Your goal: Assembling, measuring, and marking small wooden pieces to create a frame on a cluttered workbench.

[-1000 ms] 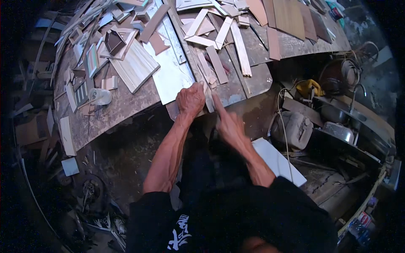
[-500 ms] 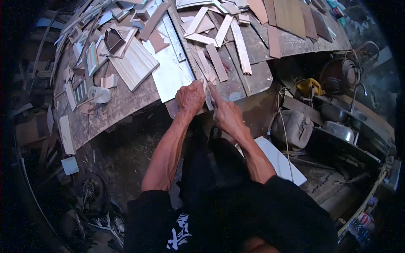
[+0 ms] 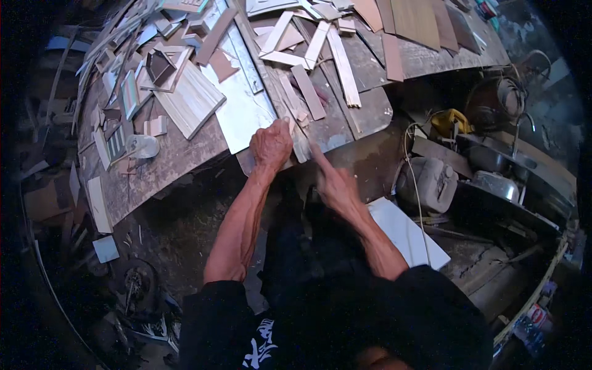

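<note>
My left hand (image 3: pixel 271 147) is closed at the front edge of the workbench (image 3: pixel 179 161), thumb side up. A pale sliver shows by its thumb, but what the fingers hold is hidden. Just to its right, my right hand (image 3: pixel 338 186) points its index finger at the bench edge; the other fingers are curled, and I see nothing in them. Between and beyond the hands lies a narrow wooden strip (image 3: pixel 300 147). A short brown wood slat (image 3: pixel 308 92) rests farther back. Left of my left hand is a white glossy board (image 3: pixel 237 126).
Wood offcuts cover the bench, among them a striped panel (image 3: pixel 190 102), a light angular frame (image 3: pixel 287 60) and brown boards (image 3: pixel 419 24). A plastic cup (image 3: pixel 143 147) stands at left. Below right are a jerrycan (image 3: pixel 425 184), a metal sink (image 3: pixel 495 184) and a white panel (image 3: pixel 410 234).
My right hand has drawn back toward me and away from my left hand, widening the gap between them. My left hand stays closed near the same spot. The view has shifted slightly.
</note>
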The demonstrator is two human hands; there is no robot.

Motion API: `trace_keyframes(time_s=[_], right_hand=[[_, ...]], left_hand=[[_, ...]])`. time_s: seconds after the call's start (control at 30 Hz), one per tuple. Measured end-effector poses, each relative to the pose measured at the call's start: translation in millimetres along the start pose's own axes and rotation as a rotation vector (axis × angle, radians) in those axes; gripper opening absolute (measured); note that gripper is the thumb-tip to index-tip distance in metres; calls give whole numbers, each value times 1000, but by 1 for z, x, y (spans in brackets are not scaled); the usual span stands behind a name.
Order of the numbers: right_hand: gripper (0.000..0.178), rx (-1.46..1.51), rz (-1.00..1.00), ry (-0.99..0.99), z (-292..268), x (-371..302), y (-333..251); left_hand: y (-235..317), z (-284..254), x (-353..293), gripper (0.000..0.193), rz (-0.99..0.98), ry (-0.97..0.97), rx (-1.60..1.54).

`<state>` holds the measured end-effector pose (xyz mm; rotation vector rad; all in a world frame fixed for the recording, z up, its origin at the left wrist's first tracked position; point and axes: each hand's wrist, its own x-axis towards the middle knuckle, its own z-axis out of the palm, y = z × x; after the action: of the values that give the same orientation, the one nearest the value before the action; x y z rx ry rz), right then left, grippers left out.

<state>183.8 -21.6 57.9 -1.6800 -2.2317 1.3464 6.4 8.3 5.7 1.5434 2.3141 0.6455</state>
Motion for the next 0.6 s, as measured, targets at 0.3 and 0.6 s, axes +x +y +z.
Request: trace_keyframes(time_s=[0.3,0.6], right_hand=[[73,-64,-66,-28,-15,12,-19],[75,-40,-149,111,17,28,6]], left_hand=[[1,-1,-5,41,-3,2,27],[-1,0,-1,41,-9,-12,7]])
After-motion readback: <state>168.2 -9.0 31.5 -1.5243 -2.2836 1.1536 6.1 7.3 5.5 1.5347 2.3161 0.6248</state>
